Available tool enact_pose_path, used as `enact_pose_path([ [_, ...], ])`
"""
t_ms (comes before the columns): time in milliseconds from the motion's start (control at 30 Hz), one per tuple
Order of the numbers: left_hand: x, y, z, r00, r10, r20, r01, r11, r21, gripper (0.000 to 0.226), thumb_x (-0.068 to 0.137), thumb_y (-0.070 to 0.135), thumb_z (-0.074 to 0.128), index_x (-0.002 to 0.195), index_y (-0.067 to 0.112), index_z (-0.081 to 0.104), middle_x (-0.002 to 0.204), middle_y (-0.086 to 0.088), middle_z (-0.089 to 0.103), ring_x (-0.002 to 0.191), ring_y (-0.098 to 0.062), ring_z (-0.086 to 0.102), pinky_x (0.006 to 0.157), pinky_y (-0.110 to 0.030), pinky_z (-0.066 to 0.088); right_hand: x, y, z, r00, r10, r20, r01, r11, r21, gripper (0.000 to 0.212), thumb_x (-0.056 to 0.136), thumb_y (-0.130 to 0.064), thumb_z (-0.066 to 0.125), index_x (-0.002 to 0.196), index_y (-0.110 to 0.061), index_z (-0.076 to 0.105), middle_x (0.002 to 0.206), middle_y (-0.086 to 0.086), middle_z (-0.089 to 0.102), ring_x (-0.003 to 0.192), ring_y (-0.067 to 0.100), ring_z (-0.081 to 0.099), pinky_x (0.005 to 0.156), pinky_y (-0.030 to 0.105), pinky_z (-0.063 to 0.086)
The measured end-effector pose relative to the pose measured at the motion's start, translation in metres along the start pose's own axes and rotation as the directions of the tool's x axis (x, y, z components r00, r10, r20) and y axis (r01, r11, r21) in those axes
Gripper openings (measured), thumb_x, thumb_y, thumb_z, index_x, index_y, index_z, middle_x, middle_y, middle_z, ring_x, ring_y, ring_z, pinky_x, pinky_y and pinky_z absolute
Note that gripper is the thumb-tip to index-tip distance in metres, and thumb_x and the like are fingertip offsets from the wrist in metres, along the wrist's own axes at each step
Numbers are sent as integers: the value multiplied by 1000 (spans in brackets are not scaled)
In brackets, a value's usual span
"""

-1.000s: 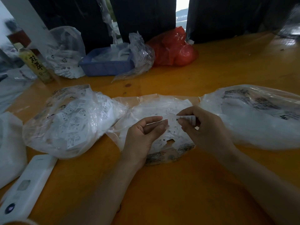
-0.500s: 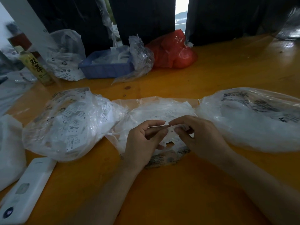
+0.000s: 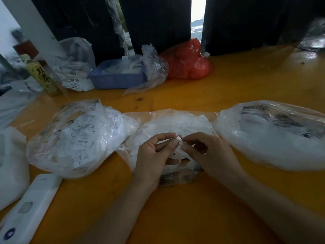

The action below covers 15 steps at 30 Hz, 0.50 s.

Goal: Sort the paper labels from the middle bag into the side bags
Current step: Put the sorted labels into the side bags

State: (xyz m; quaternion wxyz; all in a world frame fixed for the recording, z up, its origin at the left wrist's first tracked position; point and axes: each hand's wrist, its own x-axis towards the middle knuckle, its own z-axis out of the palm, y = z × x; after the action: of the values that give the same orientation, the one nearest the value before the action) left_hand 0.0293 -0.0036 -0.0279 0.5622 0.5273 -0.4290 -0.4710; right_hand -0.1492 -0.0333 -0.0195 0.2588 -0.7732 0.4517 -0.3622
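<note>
Three clear plastic bags lie in a row on the orange table. The middle bag (image 3: 175, 124) holds white paper labels. The left bag (image 3: 77, 138) is stuffed with printed labels; the right bag (image 3: 270, 136) looks white and full. Over the middle bag my left hand (image 3: 154, 159) and my right hand (image 3: 209, 154) meet, fingertips together, both pinching one small white paper label (image 3: 179, 139) between them.
A white box-like device (image 3: 29, 208) lies at the front left beside a white bag (image 3: 10, 166). At the back stand a drink bottle (image 3: 41, 76), a blue tray (image 3: 116, 76) with clear plastic, a red bag (image 3: 188, 60) and another printed bag (image 3: 73, 67).
My right hand held a label flat and raised a second ago. Both hands have since drawn together and now pinch the label between their fingertips.
</note>
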Motion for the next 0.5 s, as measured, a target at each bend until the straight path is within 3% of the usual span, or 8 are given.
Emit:
enact_pose_path([
  [133,1,-1,-1,1000,16,17,-16,1000,11,22,84,39,84,105,40,80,104,3,83,92,-12,78,64,-24,62,0,3,0,997,35,-65,-33,999,40,16,92,-30,74,107,-32,70,85,-23,65,86,-5,62,70,8,50],
  [233,2,-4,-3,997,80,19,-81,991,107,28,89,25,85,108,45,78,111,11,80,89,-9,75,67,-23,60,1,5,-3,990,84,-118,-70,991,117,13,93,-28,73,103,-33,67,85,-20,67,81,-2,65,69,10,51],
  [333,2,-6,-4,979,201,-19,-190,949,253,34,93,16,82,108,45,77,94,6,77,80,-11,70,69,-22,58,2,5,-5,987,115,-111,-96,982,164,11,94,-27,72,96,-36,66,80,-18,68,77,1,67,67,14,53],
  [367,1,-3,-4,964,264,-24,-244,919,310,35,93,14,81,109,45,76,90,5,75,78,-11,69,69,-23,57,2,4,-5,987,119,-105,-100,981,169,13,94,-27,72,95,-37,65,81,-19,69,77,2,67,68,15,54],
  [433,0,8,-8,895,446,-20,-395,813,428,35,94,6,77,108,38,74,107,10,73,86,-12,69,75,-21,59,2,4,-8,984,133,-116,-111,977,181,14,94,-24,71,94,-37,66,85,-22,69,78,2,67,68,14,54],
  [500,2,24,-22,759,651,-22,-509,614,603,23,94,1,72,105,21,75,127,3,67,104,-7,66,83,-12,56,4,4,-14,978,130,-163,-106,983,150,12,94,-22,71,95,-34,66,80,-19,68,79,1,66,66,12,52],
])
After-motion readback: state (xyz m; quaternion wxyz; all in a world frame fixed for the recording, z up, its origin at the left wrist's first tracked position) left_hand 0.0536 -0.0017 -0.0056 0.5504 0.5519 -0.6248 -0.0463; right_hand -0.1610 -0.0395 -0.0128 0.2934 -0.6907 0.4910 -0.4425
